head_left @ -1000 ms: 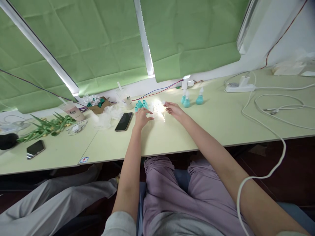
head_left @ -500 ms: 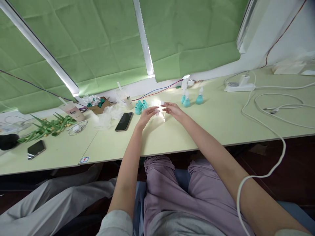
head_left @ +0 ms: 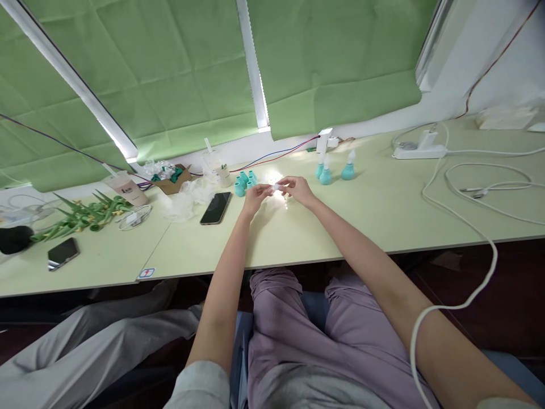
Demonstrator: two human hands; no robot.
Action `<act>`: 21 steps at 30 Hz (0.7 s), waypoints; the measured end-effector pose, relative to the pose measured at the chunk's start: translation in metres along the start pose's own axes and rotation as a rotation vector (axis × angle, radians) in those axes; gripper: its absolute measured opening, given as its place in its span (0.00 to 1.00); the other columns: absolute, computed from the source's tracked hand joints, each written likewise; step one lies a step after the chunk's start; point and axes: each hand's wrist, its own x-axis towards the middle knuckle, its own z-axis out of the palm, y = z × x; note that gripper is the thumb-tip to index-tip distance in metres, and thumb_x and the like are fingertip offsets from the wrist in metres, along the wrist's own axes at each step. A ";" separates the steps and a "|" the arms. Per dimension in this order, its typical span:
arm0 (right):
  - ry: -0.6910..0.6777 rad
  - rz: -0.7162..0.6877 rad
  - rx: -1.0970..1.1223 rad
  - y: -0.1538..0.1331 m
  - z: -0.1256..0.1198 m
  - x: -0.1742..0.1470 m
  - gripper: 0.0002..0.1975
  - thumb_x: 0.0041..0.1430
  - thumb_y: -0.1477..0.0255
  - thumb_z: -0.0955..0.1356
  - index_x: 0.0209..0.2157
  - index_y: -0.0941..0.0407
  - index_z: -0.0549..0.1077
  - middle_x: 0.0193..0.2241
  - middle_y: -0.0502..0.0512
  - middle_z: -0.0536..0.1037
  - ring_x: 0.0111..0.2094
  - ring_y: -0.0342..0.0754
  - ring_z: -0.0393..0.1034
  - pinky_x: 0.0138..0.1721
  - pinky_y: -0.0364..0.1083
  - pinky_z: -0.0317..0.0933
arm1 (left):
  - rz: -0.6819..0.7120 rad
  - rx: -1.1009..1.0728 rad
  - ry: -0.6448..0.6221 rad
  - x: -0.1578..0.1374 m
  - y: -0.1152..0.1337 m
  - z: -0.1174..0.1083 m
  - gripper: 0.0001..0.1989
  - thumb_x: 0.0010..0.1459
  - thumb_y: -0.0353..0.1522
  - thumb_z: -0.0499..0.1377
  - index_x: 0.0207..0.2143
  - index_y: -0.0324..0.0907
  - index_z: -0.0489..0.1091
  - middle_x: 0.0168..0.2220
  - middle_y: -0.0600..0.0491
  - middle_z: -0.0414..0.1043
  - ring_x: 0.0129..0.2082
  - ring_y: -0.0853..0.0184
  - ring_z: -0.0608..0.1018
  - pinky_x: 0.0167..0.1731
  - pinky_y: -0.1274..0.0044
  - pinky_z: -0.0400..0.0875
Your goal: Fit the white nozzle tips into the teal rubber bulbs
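My left hand [head_left: 256,199] and my right hand [head_left: 299,190] meet above the table, fingertips pinched from both sides on a small whitish translucent plastic piece [head_left: 276,188]. Its exact shape is partly covered by the fingers and lost in bright glare. Just left of my left hand, several turquoise rubber bulbs [head_left: 240,190] stand close together without tips. Beyond my right hand are turquoise bulbs fitted with clear pointed nozzles, two close together [head_left: 325,177] and one apart [head_left: 348,171].
A black phone [head_left: 216,208], crumpled clear plastic [head_left: 191,200], a lidded cup [head_left: 221,173] and a cardboard box [head_left: 174,184] lie to the left. Flowers [head_left: 87,215] are farther left. A power strip [head_left: 419,151] and a white cable [head_left: 489,250] are at right; another person's leg [head_left: 106,352] shows lower left.
My hands have drawn closer together, and their looser, spread fingers have closed on the small translucent piece. The view has shifted slightly; the bulbs stay where they stood.
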 end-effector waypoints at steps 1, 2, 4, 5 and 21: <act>-0.001 -0.013 -0.016 -0.001 0.000 -0.001 0.21 0.44 0.57 0.73 0.35 0.59 0.77 0.32 0.55 0.77 0.24 0.39 0.70 0.23 0.37 0.58 | 0.006 -0.001 0.001 0.000 0.000 0.000 0.19 0.42 0.41 0.68 0.34 0.37 0.74 0.32 0.48 0.76 0.30 0.69 0.76 0.40 0.72 0.70; -0.002 -0.022 -0.034 -0.002 0.000 -0.002 0.21 0.44 0.57 0.73 0.35 0.59 0.77 0.31 0.55 0.77 0.24 0.39 0.69 0.23 0.37 0.58 | 0.012 0.001 0.002 0.000 0.000 0.000 0.19 0.42 0.41 0.68 0.34 0.37 0.74 0.32 0.48 0.76 0.30 0.69 0.76 0.39 0.72 0.70; -0.005 -0.032 -0.069 -0.003 -0.001 -0.003 0.21 0.44 0.57 0.73 0.33 0.60 0.77 0.29 0.55 0.76 0.24 0.39 0.69 0.23 0.37 0.59 | 0.018 0.013 0.004 -0.001 0.000 0.001 0.19 0.42 0.41 0.68 0.34 0.37 0.75 0.32 0.48 0.77 0.29 0.69 0.76 0.38 0.73 0.70; -0.007 -0.033 -0.082 -0.003 -0.002 -0.003 0.21 0.43 0.57 0.73 0.32 0.60 0.77 0.28 0.55 0.76 0.24 0.39 0.68 0.23 0.38 0.59 | 0.019 0.023 0.004 -0.001 0.000 0.002 0.19 0.42 0.41 0.68 0.34 0.36 0.76 0.31 0.49 0.77 0.29 0.69 0.76 0.38 0.73 0.70; -0.084 0.010 -0.067 -0.002 -0.007 -0.004 0.16 0.37 0.63 0.76 0.27 0.60 0.78 0.22 0.53 0.75 0.24 0.41 0.69 0.30 0.42 0.68 | 0.048 0.232 0.079 -0.011 0.003 0.017 0.15 0.41 0.40 0.67 0.29 0.37 0.78 0.23 0.52 0.74 0.23 0.69 0.72 0.29 0.76 0.68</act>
